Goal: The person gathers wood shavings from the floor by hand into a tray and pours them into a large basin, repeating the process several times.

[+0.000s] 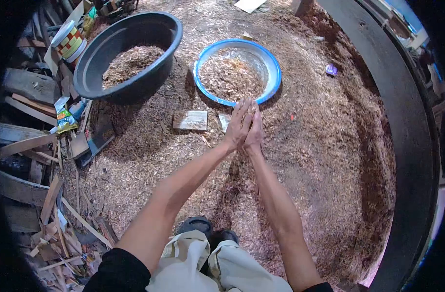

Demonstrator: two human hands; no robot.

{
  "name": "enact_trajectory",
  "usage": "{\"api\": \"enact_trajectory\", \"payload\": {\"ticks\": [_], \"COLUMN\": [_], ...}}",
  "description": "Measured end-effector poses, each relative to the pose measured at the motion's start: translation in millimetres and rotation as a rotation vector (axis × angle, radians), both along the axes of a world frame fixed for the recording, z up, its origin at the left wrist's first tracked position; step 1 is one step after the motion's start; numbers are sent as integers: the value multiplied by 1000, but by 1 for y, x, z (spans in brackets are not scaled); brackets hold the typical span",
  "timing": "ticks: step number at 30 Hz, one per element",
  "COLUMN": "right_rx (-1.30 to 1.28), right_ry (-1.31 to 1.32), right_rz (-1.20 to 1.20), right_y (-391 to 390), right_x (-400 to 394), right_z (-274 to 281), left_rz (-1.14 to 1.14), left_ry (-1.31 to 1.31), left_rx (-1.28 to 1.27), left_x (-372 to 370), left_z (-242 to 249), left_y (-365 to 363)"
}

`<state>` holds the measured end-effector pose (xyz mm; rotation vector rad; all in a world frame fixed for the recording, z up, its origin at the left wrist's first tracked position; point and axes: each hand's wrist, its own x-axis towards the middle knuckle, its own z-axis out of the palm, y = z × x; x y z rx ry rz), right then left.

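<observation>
My left hand (237, 127) and my right hand (254, 130) are brought together, palms facing, at the near rim of a round basin (276, 82) with a blue edge. The fingers of both are stretched out toward the basin, and I see nothing held in either. Whatever may lie between the palms is hidden. Wood shavings (231, 78) fill much of the basin. To its left, a large black tub (157, 73) stands tilted, with more wood shavings (132, 64) inside.
Shavings cover the ground (320, 170). A pale flat block (192, 120) lies before the basin. Scrap wood (33, 141), a checkered bucket (69, 41) and a yellow-green packet (66, 119) line the left. A dark beam (402, 121) runs down the right; a purple wrapper (331, 70) lies nearby.
</observation>
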<state>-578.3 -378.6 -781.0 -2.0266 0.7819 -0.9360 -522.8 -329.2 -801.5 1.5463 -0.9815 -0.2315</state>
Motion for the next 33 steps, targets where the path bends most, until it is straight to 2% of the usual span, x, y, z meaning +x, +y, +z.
{"api": "enact_trajectory", "payload": {"ticks": [4, 6, 9, 11, 14, 15, 17, 20, 22, 24, 26, 28, 30, 33], "right_rx": [-21, -14, 0, 9, 48, 1, -59, -154, -194, -340, -315, -282, -224, -226], "right_ry": [-22, -23, -17, -11, 84, 128, 172, 265, 311, 290, 323, 349, 323, 318], "right_rz": [14, 17, 1, -17, 7, 25, 64, 61, 18, 42, 25, 2, 15, 12], "right_y": [-48, -77, -131, -144, -152, -156, -153, -170, -182, -184, -191, -181, -164, -144], "right_x": [71, 101, 142, 150, 128, 119, 86, 42, 11, -24, -46, -64, -78, -100], "right_z": [21, 23, 25, 18, 11, 0, -5, -37, -48, -41, -34, -13, 7, 26], "left_rz": [92, 42, 35, 244, 272, 274, 254, 288, 260, 233, -24, -100, -6, -7], "left_ry": [-180, -450, -574, -313, -340, -342, -500, -584, -591, -599, -782, -878, -901, -846], "left_rx": [-75, -80, -57, 447, 620, 614, 757, 868, 892, 916, 1061, 1094, 1063, 1143], "left_x": [68, 107, 154, 160, 186, 196, 208, 214, 209, 197, 193, 178, 159, 135], "left_z": [19, 33, 33, 65, 41, 29, -1, -16, -13, -8, 2, 19, 34, 57], "left_y": [-40, -64, -99, -91, -63, -52, -22, 20, 42, 64, 77, 91, 102, 110]}}
